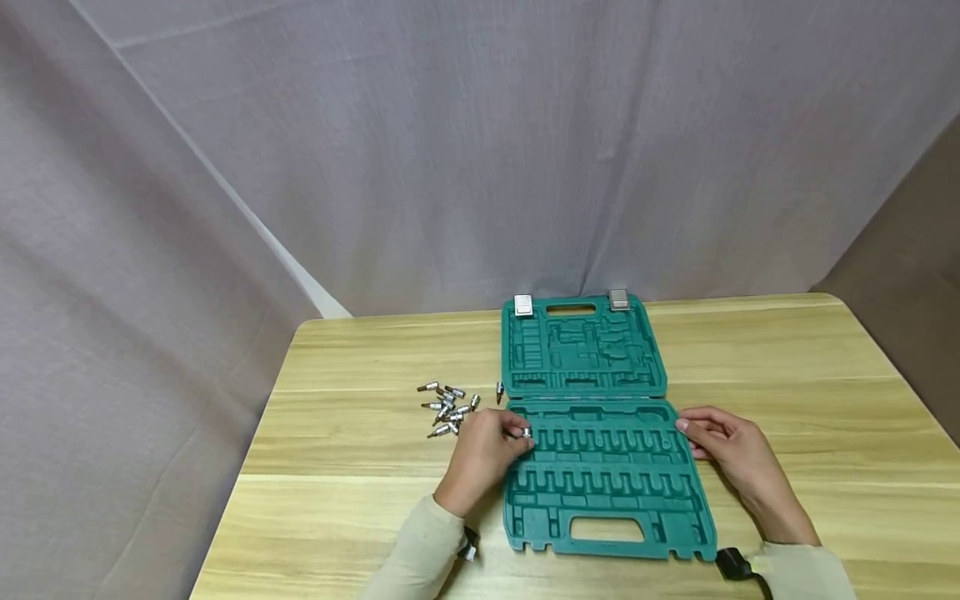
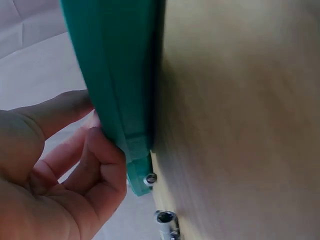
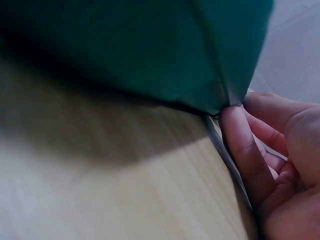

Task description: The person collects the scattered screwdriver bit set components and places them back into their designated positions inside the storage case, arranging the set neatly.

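Note:
A green plastic tool case [image 1: 600, 458] lies unfolded on the table, its moulded slots facing up. Between the thumb and fingers of my left hand [image 1: 483, 446] is a small silver bit socket [image 1: 527, 432], pinched over the left end of the upper slot row. The case's side wall [image 2: 117, 75] hides that socket in the left wrist view. My right hand [image 1: 738, 446] grips the case's right edge near the hinge, thumb at the rim. In the right wrist view, its fingertips [image 3: 234, 117] meet the case's lower edge.
Several bit sockets [image 1: 447, 406] lie in a loose pile left of the case. One more bit socket [image 1: 500, 392] stands apart beside the hinge. Two metal latches [image 1: 523, 306] sit on the lid's far edge. A grey curtain [image 1: 465, 167] hangs behind the wooden table [image 1: 337, 500].

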`<state>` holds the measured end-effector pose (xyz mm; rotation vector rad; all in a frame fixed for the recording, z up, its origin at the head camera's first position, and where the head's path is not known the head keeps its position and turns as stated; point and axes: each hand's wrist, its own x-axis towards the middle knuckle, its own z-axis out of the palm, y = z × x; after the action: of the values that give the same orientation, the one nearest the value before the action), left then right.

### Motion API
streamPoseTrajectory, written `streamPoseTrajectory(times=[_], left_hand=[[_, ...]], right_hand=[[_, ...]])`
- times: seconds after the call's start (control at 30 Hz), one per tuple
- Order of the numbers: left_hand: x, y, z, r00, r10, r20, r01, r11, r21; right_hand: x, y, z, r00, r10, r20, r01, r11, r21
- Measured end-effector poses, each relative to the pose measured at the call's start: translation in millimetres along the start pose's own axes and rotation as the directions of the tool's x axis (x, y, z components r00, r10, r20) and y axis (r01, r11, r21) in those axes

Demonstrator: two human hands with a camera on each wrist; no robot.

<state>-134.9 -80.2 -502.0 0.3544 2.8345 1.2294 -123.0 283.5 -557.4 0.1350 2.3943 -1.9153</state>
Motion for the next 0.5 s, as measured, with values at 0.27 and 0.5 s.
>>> streamPoseTrajectory(times=[0.27,0.5], left_hand=[[2.0,-5.0,-2.8,0.999,-0.017,0.028,0.019,0.998,-0.064],[3.4,-5.1,-5.4,0.995,-0.079,0.064,0.081,0.996,-0.039]], right_hand=[[0.6,-2.2,0.4,1.000,0.000,-0.008,0.000,1.000,-0.006],[-0.6,-1.1,0.8,1.000,0.012,-0.008,-0.012,1.000,-0.001]])
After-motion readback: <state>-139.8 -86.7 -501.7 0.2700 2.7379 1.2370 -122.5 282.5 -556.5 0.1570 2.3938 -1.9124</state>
